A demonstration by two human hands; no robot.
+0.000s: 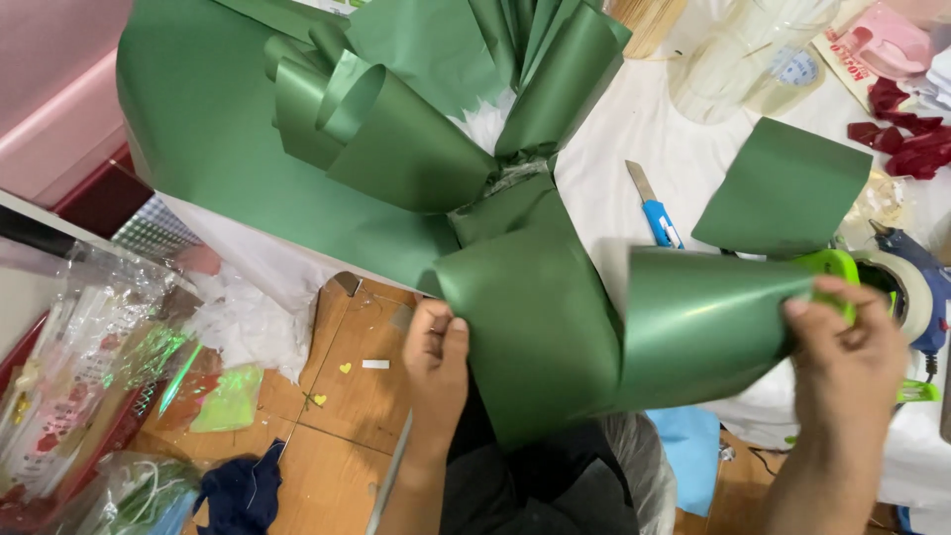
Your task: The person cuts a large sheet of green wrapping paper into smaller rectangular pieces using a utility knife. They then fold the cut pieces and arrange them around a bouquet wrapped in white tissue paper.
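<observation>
The green wrap (535,297) sits bunched at the counter (614,129) edge, mid-fold by my judgement: left hand (436,347) pinches its lower fold, right hand (842,342) grips the curled outer sheet, which likely needs drawing snug inward near the knife (654,213).

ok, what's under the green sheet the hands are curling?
Under the green sheet: white table edge, dark clothing, wood floor. The table area beneath it is covered.
</observation>
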